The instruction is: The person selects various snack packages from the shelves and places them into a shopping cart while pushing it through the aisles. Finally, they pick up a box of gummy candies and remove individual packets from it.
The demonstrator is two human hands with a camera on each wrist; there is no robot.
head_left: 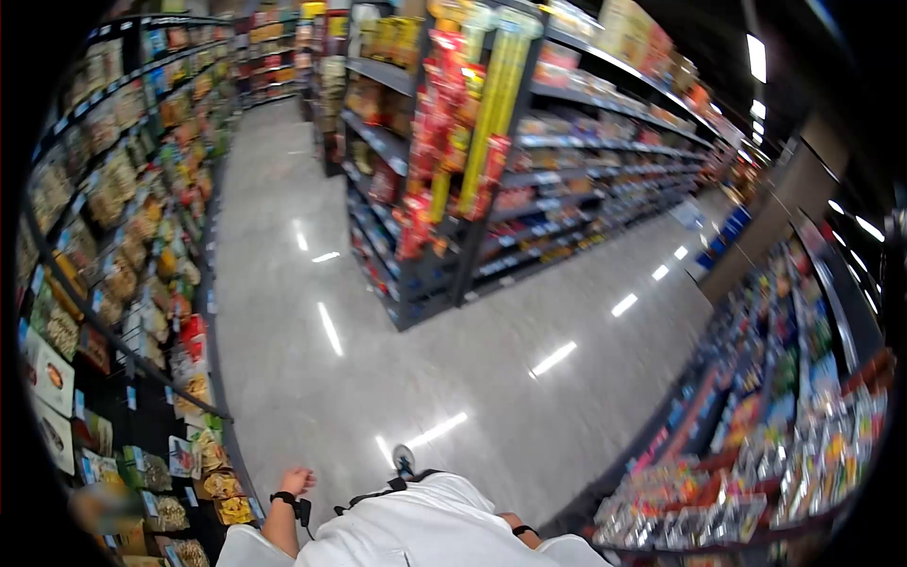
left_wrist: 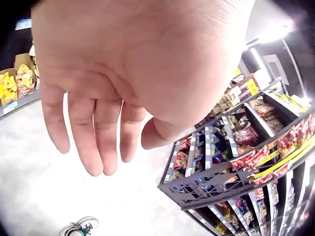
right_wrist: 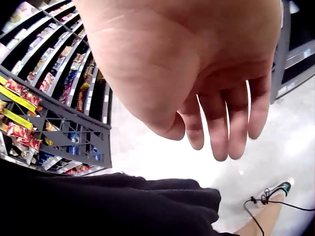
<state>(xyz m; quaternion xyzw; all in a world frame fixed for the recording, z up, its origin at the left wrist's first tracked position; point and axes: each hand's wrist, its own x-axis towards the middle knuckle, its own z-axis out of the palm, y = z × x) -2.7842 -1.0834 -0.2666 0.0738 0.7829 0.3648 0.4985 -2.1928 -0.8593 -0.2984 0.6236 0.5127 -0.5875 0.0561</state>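
My left hand (head_left: 299, 481) hangs in front of the body at the left, over the grey floor. In the left wrist view its fingers (left_wrist: 103, 132) point down, loosely extended, with nothing in them. The right hand (right_wrist: 197, 73) also hangs beside the body, palm towards its camera and fingers relaxed, holding nothing. In the head view only the right wrist with a black band (head_left: 522, 530) shows; the hand itself is hidden behind the white shirt (head_left: 425, 529). Nearest the left hand is the left shelf with bagged dried goods (head_left: 224, 485).
A shelf end (head_left: 444, 189) with red and yellow hanging packets stands ahead, between two aisles. Tall shelves of packaged food (head_left: 123, 236) curve along the left. At the right are racks of small shiny packets (head_left: 699, 501). Grey floor (head_left: 283, 236) runs down both aisles.
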